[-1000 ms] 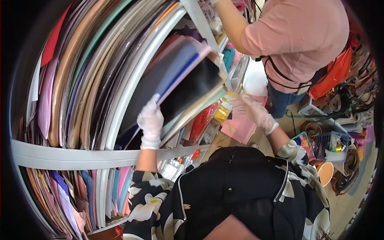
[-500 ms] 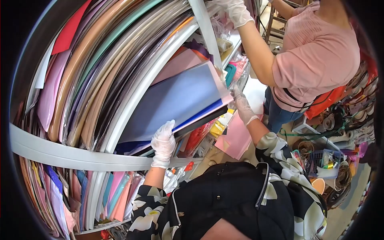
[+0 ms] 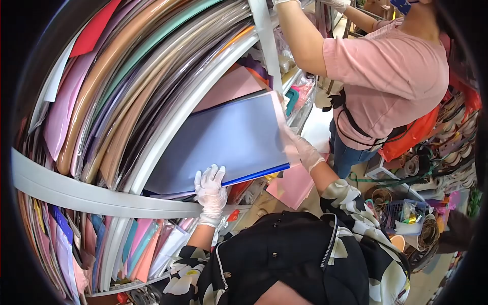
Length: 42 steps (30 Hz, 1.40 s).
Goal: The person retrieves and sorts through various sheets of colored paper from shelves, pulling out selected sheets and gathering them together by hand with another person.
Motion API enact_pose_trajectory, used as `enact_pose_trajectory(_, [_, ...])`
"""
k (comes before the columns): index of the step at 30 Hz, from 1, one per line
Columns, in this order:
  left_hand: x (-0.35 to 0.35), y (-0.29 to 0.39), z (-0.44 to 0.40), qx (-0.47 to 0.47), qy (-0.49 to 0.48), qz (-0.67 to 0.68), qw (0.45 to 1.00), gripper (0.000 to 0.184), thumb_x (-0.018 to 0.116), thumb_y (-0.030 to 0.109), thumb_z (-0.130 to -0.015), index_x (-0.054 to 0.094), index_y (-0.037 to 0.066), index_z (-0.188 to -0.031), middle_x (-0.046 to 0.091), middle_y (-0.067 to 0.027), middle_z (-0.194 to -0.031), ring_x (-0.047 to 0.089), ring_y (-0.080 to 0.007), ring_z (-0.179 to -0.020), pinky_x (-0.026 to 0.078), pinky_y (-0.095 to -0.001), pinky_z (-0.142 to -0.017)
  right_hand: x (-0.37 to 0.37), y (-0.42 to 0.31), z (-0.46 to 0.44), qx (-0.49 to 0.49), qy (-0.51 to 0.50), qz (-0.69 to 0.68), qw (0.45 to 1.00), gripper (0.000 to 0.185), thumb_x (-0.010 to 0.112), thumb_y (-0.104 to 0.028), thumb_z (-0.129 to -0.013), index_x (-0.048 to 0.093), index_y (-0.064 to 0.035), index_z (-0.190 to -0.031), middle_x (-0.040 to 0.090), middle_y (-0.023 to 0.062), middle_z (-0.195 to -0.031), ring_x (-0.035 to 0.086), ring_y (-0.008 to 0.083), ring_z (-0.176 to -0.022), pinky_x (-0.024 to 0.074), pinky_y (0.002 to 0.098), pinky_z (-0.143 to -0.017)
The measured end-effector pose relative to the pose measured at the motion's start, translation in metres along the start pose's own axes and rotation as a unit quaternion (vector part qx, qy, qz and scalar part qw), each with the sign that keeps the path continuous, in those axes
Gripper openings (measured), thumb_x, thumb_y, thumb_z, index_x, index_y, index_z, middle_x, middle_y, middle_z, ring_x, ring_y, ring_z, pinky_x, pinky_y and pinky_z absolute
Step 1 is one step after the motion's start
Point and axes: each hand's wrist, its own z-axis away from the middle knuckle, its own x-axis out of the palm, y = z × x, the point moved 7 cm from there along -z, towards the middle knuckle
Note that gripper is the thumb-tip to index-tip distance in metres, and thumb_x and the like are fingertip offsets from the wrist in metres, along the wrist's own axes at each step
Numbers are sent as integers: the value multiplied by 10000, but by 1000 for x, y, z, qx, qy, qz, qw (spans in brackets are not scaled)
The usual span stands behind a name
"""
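A stack of large sheets, with a translucent blue-grey sheet (image 3: 223, 137) on top, lies in a shelf compartment and juts out. My gloved left hand (image 3: 211, 192) rests on its near edge, fingers spread. At the right end of the stack, my gloved right hand (image 3: 303, 151) is closed on the pale pink edge of the sheets; its fingertips are partly hidden. A bright blue edge (image 3: 259, 174) shows under the top sheet. Behind the stack is a pink sheet (image 3: 231, 89).
Packed sheets (image 3: 137, 76) fill the white shelf (image 3: 101, 198) at left, above and below its board. A co-worker in a pink top (image 3: 391, 76) stands at upper right, arms toward the shelving. Pink sheets (image 3: 295, 185), a blue basket (image 3: 406, 216) and ribbon rolls (image 3: 457, 147) are at right.
The stack's top sheets have come down flat, covering the black sheet. My right hand has moved to their right edge, and my left hand has shifted right and opened. The co-worker has shifted.
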Motion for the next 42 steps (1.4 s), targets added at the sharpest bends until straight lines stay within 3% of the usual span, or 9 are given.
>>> enact_pose_trajectory(4, [1, -1, 4, -25, 13, -22, 999, 589, 623, -21, -655, 632, 210, -1197, 575, -24, -1328, 498, -285, -1261, 217, -518, -1154, 31, -25, 42, 86, -57, -71, 992, 380, 684, -241, -917, 606, -64, -1244, 666, 13, -1034, 644, 127, -895, 532, 271, -801])
enact_pose_trajectory(11, [-25, 12, 10, -134, 18, -42, 990, 687, 707, 104, -710, 521, 187, -1366, 366, -150, -1509, 294, -462, -1380, 136, -580, -1163, 26, -19, 61, 111, -79, -45, 990, 300, 682, -135, -902, 640, -36, -1181, 679, 33, -992, 658, 149, -869, 541, 286, -790])
enact_pose_trajectory(17, [-31, 27, 75, -107, 117, 87, 983, 785, 836, 248, -700, 470, 69, -1372, 450, -249, -1381, 464, -435, -1235, 400, -506, -1037, 23, -16, 70, 120, -63, -31, 990, 299, 685, -124, -889, 647, -4, -1160, 693, 46, -994, 665, 163, -854, 542, 295, -793])
enact_pose_trajectory(19, [9, 7, 107, -224, 137, 355, 897, 550, 806, 184, -771, 535, 22, -1221, 570, -175, -1215, 583, -284, -1077, 489, -404, -913, 14, -10, 72, 117, -71, 4, 991, 308, 685, -117, -880, 643, 7, -1160, 696, 55, -1000, 670, 172, -877, 543, 307, -824])
enact_pose_trajectory(22, [36, -12, 112, -419, -21, 472, 775, 246, 645, 155, -947, 543, 17, -1123, 643, -60, -956, 602, -122, -869, 499, -290, -797, 35, -11, 93, 155, -133, -31, 978, 343, 669, -82, -864, 625, 39, -1182, 694, 86, -1062, 670, 194, -931, 526, 329, -870])
enact_pose_trajectory(23, [37, -10, 109, -471, -125, 504, 713, 331, 581, 293, -991, 525, 34, -1188, 624, -78, -1085, 598, -166, -981, 491, -340, -870, 43, -16, 95, 151, -164, -33, 974, 354, 668, -79, -860, 618, 50, -1185, 692, 93, -1077, 668, 193, -941, 521, 329, -872])
enact_pose_trajectory(25, [57, 14, 93, -414, -51, 814, 403, 461, 502, 424, -1009, 483, 50, -1277, 567, -93, -1245, 547, -220, -1142, 453, -412, -967, 43, -15, 104, 156, -151, -7, 976, 385, 661, -71, -867, 584, 50, -1224, 678, 86, -1108, 654, 201, -988, 508, 335, -909])
enact_pose_trajectory(28, [42, 32, 67, -331, -10, 902, 279, 513, 487, 439, -1007, 431, 59, -1347, 492, -104, -1360, 467, -265, -1267, 404, -475, -1037, 37, -4, 122, 177, -150, 6, 973, 450, 651, -54, -870, 536, 14, -1300, 663, 71, -1120, 640, 192, -1016, 502, 330, -925])
enact_pose_trajectory(42, [53, 19, 74, -416, -4, 854, 313, 335, 529, 200, -967, 520, 19, -1248, 570, -121, -1259, 554, -288, -1175, 447, -456, -1001, 15, 2, 107, 91, -78, -127, 985, 485, 637, -325, -950, 507, -59, -1333, 597, 44, -1249, 586, 179, -1126, 489, 369, -964])
